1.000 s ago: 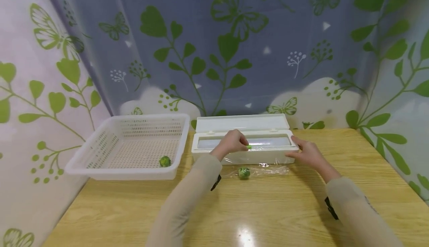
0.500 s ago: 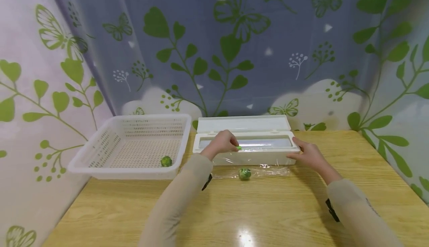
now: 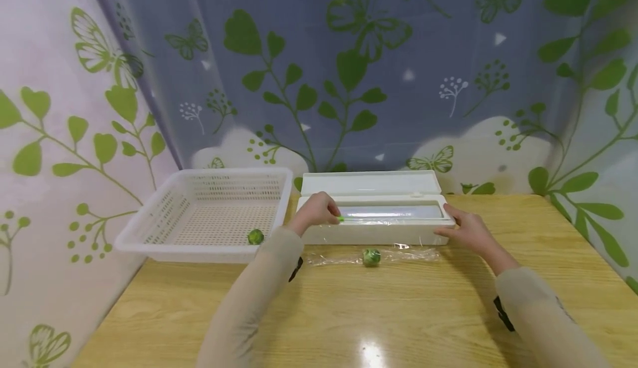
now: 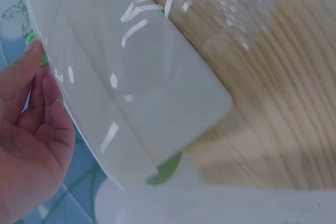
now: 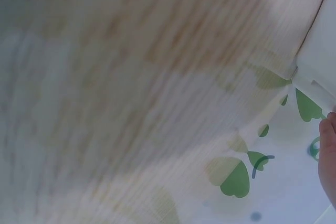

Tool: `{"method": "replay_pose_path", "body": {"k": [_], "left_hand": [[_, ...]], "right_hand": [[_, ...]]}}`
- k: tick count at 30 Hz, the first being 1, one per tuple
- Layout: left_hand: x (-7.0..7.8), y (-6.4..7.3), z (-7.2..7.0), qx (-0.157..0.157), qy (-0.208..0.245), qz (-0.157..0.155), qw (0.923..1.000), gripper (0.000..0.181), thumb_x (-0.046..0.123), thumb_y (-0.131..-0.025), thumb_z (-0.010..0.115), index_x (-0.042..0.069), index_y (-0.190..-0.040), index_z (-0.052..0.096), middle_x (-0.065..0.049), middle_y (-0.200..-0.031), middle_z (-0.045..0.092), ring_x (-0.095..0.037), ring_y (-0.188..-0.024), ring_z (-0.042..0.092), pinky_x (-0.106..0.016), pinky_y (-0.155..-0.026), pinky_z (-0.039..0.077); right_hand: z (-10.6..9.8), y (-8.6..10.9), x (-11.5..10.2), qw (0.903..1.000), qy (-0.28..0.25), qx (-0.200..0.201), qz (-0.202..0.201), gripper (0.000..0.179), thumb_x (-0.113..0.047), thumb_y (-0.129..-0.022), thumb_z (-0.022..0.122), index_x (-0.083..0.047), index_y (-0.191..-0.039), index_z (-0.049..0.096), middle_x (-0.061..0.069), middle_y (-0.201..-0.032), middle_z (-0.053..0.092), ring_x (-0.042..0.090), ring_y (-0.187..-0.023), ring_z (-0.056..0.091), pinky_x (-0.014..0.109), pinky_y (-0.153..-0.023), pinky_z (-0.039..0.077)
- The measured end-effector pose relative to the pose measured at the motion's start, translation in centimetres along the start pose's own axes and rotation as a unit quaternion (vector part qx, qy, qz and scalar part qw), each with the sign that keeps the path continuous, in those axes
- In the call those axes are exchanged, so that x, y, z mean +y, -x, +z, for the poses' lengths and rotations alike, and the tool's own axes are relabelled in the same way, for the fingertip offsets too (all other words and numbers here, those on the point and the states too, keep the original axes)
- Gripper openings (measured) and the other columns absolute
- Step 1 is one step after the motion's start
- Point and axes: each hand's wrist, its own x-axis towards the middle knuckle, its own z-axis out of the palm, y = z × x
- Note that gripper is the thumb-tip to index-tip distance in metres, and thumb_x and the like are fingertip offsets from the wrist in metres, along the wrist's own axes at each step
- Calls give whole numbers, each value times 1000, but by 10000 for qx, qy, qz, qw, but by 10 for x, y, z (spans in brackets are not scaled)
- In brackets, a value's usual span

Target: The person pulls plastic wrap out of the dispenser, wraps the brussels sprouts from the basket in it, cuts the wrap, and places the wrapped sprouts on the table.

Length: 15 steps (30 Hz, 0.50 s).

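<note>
A white cling film dispenser [image 3: 369,234] stands on the table with its lid [image 3: 369,182] raised at the back and a roll of film [image 3: 394,211] inside. My left hand [image 3: 317,211] pinches the small green slide cutter [image 3: 341,218] at the dispenser's front edge, left of its middle; the left wrist view shows thumb and fingers on this green piece [image 4: 31,39]. My right hand [image 3: 468,229] grips the dispenser's right end, thumb in front and fingers on top. Clear cling film [image 3: 408,255] hangs over the front onto the table, with a Brussels sprout [image 3: 371,257] on it.
Left of the dispenser stands a white plastic basket [image 3: 204,250] with one Brussels sprout [image 3: 256,237] in its near right corner. Behind the wooden table [image 3: 399,312] hangs a patterned curtain [image 3: 319,80].
My left hand has slid leftward along the dispenser's front edge with the green slide cutter. My right hand keeps its grip on the right end. The head view has shifted slightly.
</note>
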Motion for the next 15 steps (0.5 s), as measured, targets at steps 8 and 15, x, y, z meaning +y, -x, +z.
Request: {"method": "replay_pose_path", "body": {"k": [8, 15], "left_hand": [[-3, 10, -5, 3, -2, -73, 10000, 9, 4, -70, 72, 2, -78, 68, -3, -73, 64, -12, -66, 57, -20, -62, 45], [-3, 10, -9, -33, 71, -150, 9999, 8, 3, -70, 72, 2, -77, 67, -2, -71, 63, -12, -65, 56, -21, -62, 46]], "right_hand": [[1, 2, 2, 10000, -16, 86, -5, 78, -32, -77, 67, 13, -129, 29, 34, -126, 33, 46, -109, 39, 37, -71, 46], [0, 0, 3, 9998, 10, 180, -73, 77, -31, -76, 68, 13, -128, 32, 33, -125, 34, 45, -107, 41, 26, -57, 41]]}}
